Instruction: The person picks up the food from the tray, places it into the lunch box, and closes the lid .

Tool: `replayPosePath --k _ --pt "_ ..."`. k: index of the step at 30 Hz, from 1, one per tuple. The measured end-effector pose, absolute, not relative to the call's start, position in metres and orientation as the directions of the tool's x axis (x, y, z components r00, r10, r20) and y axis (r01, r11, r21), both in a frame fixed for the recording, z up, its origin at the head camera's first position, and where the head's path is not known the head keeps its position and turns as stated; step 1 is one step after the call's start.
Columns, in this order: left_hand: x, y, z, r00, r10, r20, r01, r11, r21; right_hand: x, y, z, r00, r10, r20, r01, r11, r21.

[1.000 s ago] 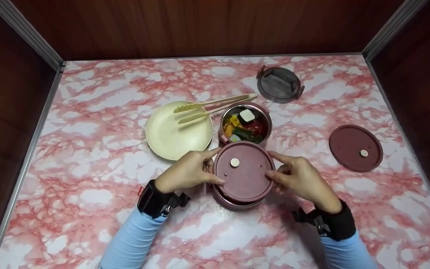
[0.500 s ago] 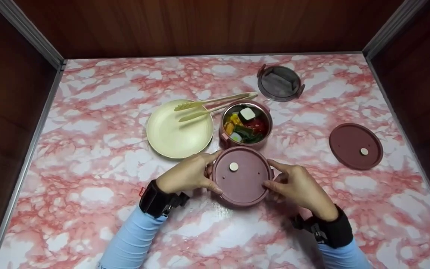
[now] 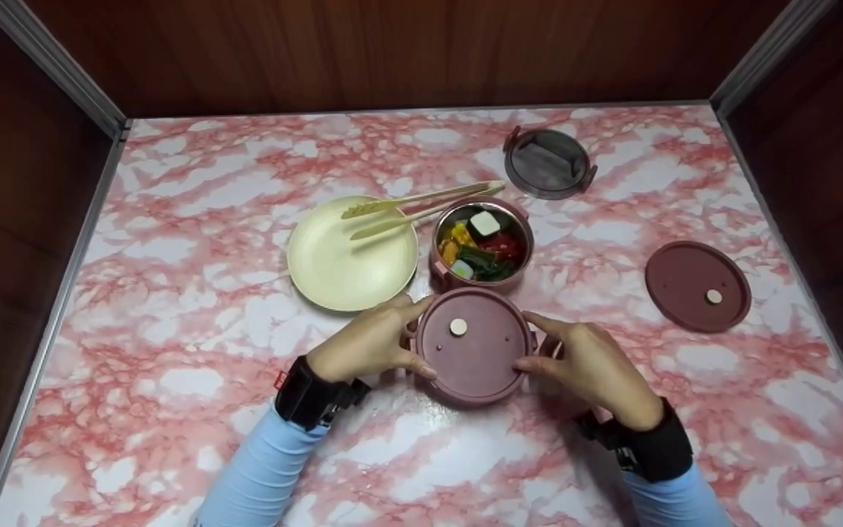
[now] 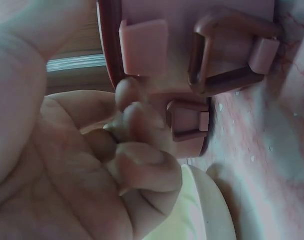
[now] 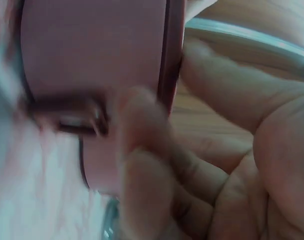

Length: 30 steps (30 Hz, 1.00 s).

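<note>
A round mauve lid (image 3: pixel 476 366) with a cream knob lies flat over a mauve container (image 4: pixel 179 35) near the front of the table. My left hand (image 3: pixel 374 340) holds the lid at its left edge, with thumb and index finger along the rim. On the opposite edge my right hand (image 3: pixel 586 359) holds the lid in the same way. The left wrist view shows the container's side handle (image 4: pixel 201 50) hanging below the curled fingers. Just behind stands a mauve pot (image 3: pixel 434 247), uncovered, with colourful food (image 3: pixel 476 256) and a white block inside.
To the left sits a cream dish (image 3: pixel 341 274), with cream tongs (image 3: pixel 432 197) lying across it toward the pot. A dark see-through lid (image 3: pixel 547 165) lies behind on the right. Another mauve lid (image 3: pixel 692 282) is farther right. Walls enclose the table's back and sides.
The lid, tilted and off the container's front rim a second ago, has come down level onto it, with both hands following. Over the last half second almost nothing has moved.
</note>
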State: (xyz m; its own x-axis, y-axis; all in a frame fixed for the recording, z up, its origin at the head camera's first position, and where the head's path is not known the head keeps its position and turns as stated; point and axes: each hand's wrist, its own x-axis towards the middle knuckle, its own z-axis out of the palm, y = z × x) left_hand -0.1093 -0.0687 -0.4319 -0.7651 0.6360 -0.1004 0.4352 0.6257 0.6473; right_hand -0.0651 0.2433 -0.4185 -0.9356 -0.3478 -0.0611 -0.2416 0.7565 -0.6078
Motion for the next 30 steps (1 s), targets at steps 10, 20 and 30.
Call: replayPosePath --k 10,20,30 --pt "-0.105 -0.063 -0.435 -0.728 0.686 -0.020 0.540 0.590 0.601 -0.080 0.240 -0.418 -0.833 -0.549 -0.063 -0.454 0.745 -0.489" --pt "-0.103 -0.062 -0.434 -0.729 0.683 -0.051 0.533 0.612 0.584 -0.085 0.232 -0.419 -0.822 -0.559 -0.110 -0.442 0.748 -0.495" --pt "-0.102 -0.058 -0.432 -0.739 0.662 -0.126 0.477 0.646 0.596 -0.082 0.224 -0.409 -0.839 -0.508 -0.194 -0.394 0.813 -0.429"
